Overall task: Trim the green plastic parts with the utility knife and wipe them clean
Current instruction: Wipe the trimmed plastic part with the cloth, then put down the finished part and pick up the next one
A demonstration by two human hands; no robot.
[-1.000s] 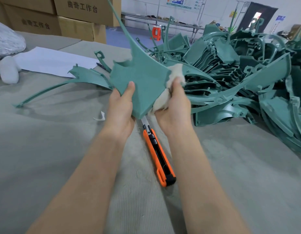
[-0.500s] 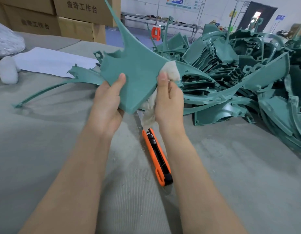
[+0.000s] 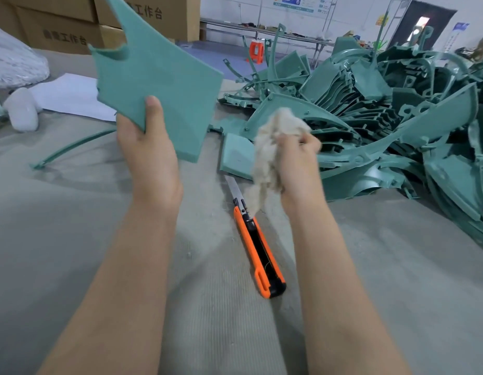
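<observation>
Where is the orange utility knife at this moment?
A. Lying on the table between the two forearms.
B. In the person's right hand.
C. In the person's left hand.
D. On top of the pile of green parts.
A: the utility knife lies on the table between the forearms with its blade out, while the left hand holds a green part and the right hand grips a rag.

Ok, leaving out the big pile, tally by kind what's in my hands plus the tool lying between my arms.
Green plastic part, held in left hand: 1
Cloth wad, held in right hand: 1
Utility knife, lying on the mat: 1
Total: 3
</observation>
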